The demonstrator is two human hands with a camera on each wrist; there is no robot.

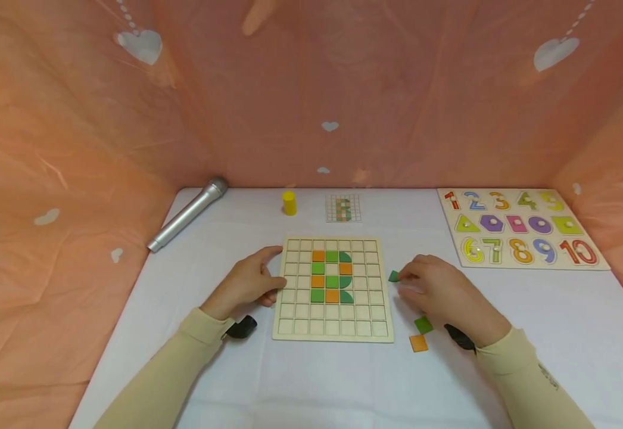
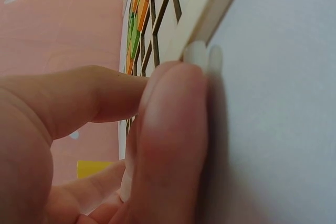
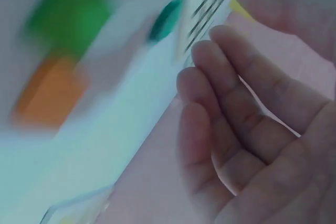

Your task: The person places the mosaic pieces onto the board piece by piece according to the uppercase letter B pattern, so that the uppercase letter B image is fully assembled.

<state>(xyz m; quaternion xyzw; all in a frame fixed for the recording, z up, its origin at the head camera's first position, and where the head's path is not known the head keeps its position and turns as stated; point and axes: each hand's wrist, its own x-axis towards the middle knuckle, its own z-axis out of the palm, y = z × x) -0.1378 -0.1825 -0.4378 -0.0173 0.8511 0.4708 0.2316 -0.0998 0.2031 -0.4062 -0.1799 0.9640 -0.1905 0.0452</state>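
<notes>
The left hand [image 1: 243, 283] grasps the board [image 1: 302, 326] by its nine o'clock edge on the counter [image 1: 311, 387]. At three o'clock, the right hand [image 1: 442, 293], released and loosely curved, hovers beside a dark-green tile [image 1: 393, 277]; a green tile [image 1: 423, 325] and orange tile [image 1: 419, 344] lie at four o'clock.

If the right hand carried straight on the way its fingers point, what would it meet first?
Probably the dark green tile just ahead of the right hand, though depth is unclear and it might pass above.
</notes>
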